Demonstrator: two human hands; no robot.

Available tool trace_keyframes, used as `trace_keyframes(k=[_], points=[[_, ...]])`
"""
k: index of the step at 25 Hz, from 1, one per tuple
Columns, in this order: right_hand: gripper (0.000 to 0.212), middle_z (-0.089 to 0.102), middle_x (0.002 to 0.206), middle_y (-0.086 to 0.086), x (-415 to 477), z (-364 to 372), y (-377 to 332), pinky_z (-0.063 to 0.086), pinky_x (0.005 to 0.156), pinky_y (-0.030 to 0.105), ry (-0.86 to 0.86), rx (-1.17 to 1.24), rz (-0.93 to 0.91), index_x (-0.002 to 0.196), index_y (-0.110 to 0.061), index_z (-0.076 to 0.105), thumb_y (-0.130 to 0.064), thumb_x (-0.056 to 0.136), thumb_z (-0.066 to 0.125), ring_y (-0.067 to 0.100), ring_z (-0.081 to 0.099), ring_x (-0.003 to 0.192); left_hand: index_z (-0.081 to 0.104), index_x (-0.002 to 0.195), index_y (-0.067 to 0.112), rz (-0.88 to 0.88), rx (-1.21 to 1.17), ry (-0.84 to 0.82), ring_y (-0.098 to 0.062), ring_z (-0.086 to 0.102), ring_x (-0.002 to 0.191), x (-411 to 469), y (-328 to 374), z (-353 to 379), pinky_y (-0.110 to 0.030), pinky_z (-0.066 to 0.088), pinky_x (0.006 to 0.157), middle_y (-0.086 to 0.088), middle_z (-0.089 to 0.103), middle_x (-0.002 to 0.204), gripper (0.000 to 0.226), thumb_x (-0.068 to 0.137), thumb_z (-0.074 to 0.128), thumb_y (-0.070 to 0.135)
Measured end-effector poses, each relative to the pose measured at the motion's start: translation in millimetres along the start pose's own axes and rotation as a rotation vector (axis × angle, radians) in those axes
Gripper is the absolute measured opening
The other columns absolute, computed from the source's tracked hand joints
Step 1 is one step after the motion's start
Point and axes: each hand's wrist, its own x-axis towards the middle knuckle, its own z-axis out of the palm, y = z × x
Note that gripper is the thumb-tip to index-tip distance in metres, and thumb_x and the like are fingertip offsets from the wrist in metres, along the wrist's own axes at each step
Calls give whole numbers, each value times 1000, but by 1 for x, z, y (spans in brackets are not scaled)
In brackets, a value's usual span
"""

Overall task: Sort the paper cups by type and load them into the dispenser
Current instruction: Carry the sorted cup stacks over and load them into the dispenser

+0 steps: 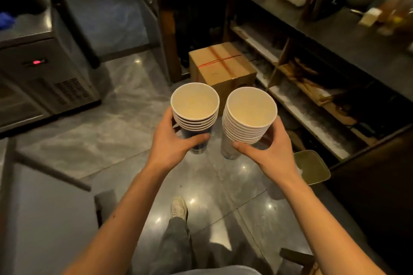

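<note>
Left hand (173,140): a nested stack of dark-walled cups (194,116) is grasped, the thumb laid across the near side below the rims and the fingers wrapped behind, largely hidden.

Right hand (271,152): a second nested stack of pale-walled cups (249,118) is grasped the same way, thumb in front and fingers behind.

Position of the stacks: both are held upright and mouth-up, side by side at one height, above the floor (125,136) and well apart from any tabletop.

Gap between stacks: the rims are kept just beside each other; contact cannot be ruled out.

Reason for the hold: one type is judged to be kept per hand, so that the sorted kinds are not mixed on the way to loading.

Reason for the low grip: the rolled rims are left free, which is judged to keep the nesting undisturbed and the mouths untouched.

Stack sizes: more rims are counted in the right stack than in the left.

Dispenser: none can be identified in view; it is judged that loading has not yet been done.

Surroundings: a taped cardboard box (221,67) is seen on the floor beyond the cups, and open shelves (312,100) under a dark tabletop (335,35) at the right.

Writing and brands: none can be read; the cup walls are mostly hidden and the box bears no legible print.
</note>
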Motion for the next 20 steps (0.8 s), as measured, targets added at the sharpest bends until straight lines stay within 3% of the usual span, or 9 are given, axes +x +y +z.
trace_keyframes(k=[4, 9, 12, 15, 18, 20], points=[[96, 49, 128, -33, 86, 11, 3, 42, 97, 16, 161, -13, 69, 140, -38, 37, -28, 62, 92, -11, 48, 120, 40, 138, 28, 81, -25, -128, -11, 48, 128, 117, -2, 3, -38, 43, 108, 11, 52, 137, 93, 60, 91, 24], [95, 47, 127, -34, 176, 13, 7, 41, 97, 20, 315, -41, 151, 134, -50, 32, -34, 61, 91, -11, 46, 120, 42, 138, 26, 163, -20, -260, -6, 50, 124, 249, 12, 28, -35, 43, 107, 13, 54, 133, 95, 57, 92, 29], [95, 45, 125, -34, 215, -2, 21, 39, 94, 14, 410, -71, 180, 137, -45, 32, -32, 63, 90, -15, 45, 116, 43, 139, 25, 210, -25, -355, -4, 50, 124, 307, 16, 65, -36, 44, 106, 14, 55, 134, 96, 56, 92, 33], [94, 43, 124, -38, 257, -28, 49, 36, 89, 8, 484, -81, 226, 136, -44, 31, -31, 64, 89, -23, 42, 112, 43, 138, 26, 242, -24, -450, 10, 48, 118, 359, 19, 114, -25, 42, 103, 23, 52, 129, 93, 59, 91, 32], [95, 42, 124, -41, 305, -64, 83, 38, 93, 12, 525, -86, 231, 137, -46, 31, -34, 63, 89, -16, 44, 116, 39, 136, 34, 254, -37, -509, 29, 40, 108, 411, 25, 175, -7, 37, 93, 38, 44, 119, 91, 60, 90, 29], [96, 42, 124, -40, 340, -98, 105, 39, 95, 16, 562, -73, 260, 138, -45, 31, -36, 62, 89, -14, 45, 116, 37, 131, 39, 240, -39, -535, 33, 38, 103, 447, 33, 224, -3, 36, 87, 42, 42, 114, 89, 60, 90, 27]])
